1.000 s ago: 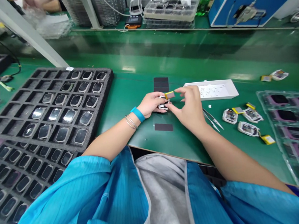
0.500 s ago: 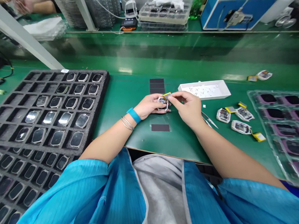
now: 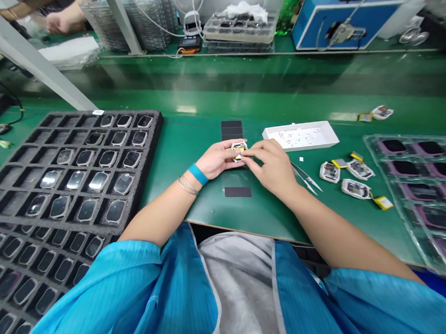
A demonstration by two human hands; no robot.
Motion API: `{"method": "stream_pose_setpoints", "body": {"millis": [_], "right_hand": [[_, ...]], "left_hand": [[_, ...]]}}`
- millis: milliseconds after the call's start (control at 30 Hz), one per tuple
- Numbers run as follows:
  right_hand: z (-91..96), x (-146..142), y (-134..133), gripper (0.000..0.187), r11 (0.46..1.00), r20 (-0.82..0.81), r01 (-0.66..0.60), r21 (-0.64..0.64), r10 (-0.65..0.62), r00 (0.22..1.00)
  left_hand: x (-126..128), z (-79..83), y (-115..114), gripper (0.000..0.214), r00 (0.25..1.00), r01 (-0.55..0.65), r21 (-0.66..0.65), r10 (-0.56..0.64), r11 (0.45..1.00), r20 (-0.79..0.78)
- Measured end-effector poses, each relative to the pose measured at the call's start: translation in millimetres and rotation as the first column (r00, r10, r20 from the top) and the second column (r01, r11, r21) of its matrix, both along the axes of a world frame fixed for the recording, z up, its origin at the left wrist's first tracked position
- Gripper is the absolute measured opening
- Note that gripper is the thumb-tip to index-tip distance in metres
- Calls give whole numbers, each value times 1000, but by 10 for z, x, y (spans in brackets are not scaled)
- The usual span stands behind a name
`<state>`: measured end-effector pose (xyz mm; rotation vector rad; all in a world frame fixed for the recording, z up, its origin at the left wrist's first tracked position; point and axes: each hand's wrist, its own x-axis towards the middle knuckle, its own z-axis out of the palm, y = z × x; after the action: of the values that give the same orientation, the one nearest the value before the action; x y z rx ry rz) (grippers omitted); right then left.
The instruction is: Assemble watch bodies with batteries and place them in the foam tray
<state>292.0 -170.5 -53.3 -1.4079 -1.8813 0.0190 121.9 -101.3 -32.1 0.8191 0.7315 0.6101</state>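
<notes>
My left hand [image 3: 218, 160] is closed around a white smartwatch case [image 3: 245, 145], whose open inside faces up. A small yellow battery [image 3: 238, 149] lies flat over the inside of that case. With fingertips together, my right hand [image 3: 275, 165] presses on the battery and the case's near right edge, partly covering both. Tweezers [image 3: 305, 178] lie just right of my right hand. Dark adhesive strips [image 3: 238, 192] are on the bench below my hands, and more dark strips [image 3: 231, 128] lie behind them.
On the left, black foam trays [image 3: 155, 136] hold many watches. A shallow white box [image 3: 330, 139] with tiny parts stands behind my right hand. Several open watch cases [image 3: 356, 189] with yellow batteries lie to the right, beside a clear plastic tray [image 3: 384, 172]. Another person's hand [image 3: 57, 22] shows far left.
The battery, held up at the case's edge before, now lies down over the case's inside. My right hand has moved left and closer to the case. The view has shifted slightly.
</notes>
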Motion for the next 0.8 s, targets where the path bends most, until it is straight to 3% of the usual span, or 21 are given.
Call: {"method": "stream_pose_setpoints", "body": {"millis": [33, 100, 200, 233, 300, 400, 500, 600, 700, 767, 800], "right_hand": [[-15, 17, 20, 15, 1000, -139, 5, -25, -9, 990], [-36, 36, 56, 42, 990, -415, -61, -129, 2, 910], [-41, 12, 83, 70, 906, -684, -313, -286, 36, 729], [-40, -6, 83, 72, 878, -723, -367, -307, 36, 690], [-40, -40, 74, 72, 873, -756, -381, -304, 23, 655], [-44, -51, 46, 75, 906, -753, -307, -293, -21, 658], [-43, -11, 38, 73, 907, -730, -241, -345, -98, 676], [-47, 29, 72, 60, 894, -705, -194, -405, -169, 689], [-67, 21, 83, 48, 870, -654, -159, -467, -218, 724], [-89, -2, 68, 46, 854, -614, -158, -495, -215, 760], [-103, -13, 61, 47, 851, -596, -161, -499, -202, 777]], "left_hand": [[-11, -16, 3, 34, 1000, 24, 36, -25, 999, 17], [-31, -46, 9, 44, 997, 67, 104, -71, 992, 42], [-34, -81, 21, 57, 994, 96, 178, -104, 979, 35], [-24, -88, 22, 59, 994, 94, 195, -101, 976, 30], [13, -83, 8, 57, 997, 75, 223, -81, 972, 18], [50, 1, -66, 45, 999, 12, 223, 0, 975, -54], [-82, 193, -170, 39, 991, -76, 159, 93, 984, -98], [-480, 450, -290, 37, 997, -73, 116, 73, 991, -2], [-1078, 666, -350, 45, 985, -115, 288, 147, 951, -88], [-1531, 734, -244, 51, 872, -163, 547, 379, 821, -309], [-1760, 740, -133, 52, 737, -139, 680, 533, 720, -415]]}}
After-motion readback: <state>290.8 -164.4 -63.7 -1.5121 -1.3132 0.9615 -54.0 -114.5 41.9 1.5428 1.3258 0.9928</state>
